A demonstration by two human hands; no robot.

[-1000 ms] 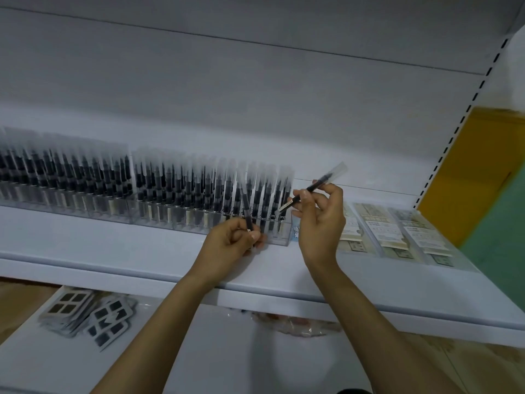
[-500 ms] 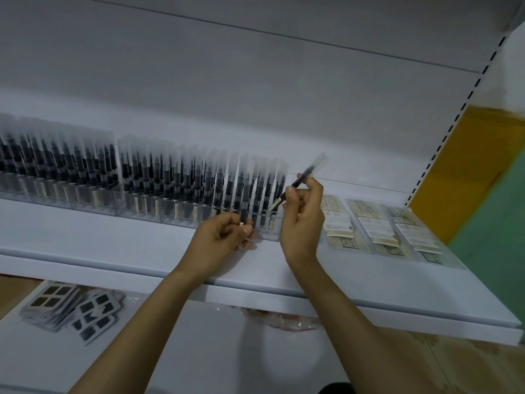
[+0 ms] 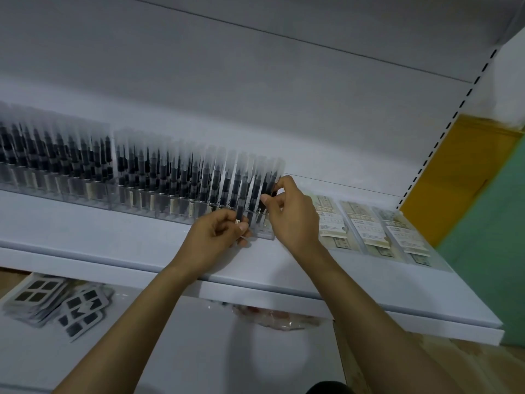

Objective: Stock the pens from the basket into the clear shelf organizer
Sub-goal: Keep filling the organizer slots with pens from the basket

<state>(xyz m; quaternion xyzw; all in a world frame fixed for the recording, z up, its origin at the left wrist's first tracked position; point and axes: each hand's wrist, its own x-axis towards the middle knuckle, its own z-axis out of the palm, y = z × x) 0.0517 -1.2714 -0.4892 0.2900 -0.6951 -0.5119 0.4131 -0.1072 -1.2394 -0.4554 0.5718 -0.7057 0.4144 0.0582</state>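
Clear-capped black pen (image 3: pixel 269 184) pinched between thumb and fingertips of the right grip (image 3: pixel 292 214); it stands nearly upright at the right end of the clear shelf organizer (image 3: pixel 265 236), its lower end down among the last slots; a second earlier this pen was held tilted in the air beside that end, so the insertion is judged nearly complete, with only the release left. Left grip (image 3: pixel 211 240) curled round the lower barrel of a second pen (image 3: pixel 239 203) at the organizer's front wall, much as it was a second ago; whether that pen is fully seated cannot be told. Organizer runs along the shelf (image 3: pixel 113 240) from its left edge to about mid-length. Count: two grips, each holding one pen; two organizer sections visible, their standing pens too many and too blurred to count; three flat packets (image 3: pixel 366 223) lying side by side toward the shelf's right edge; one loose pile of card packs (image 3: pixel 54 302) on the lower shelf, at left; basket not in view.
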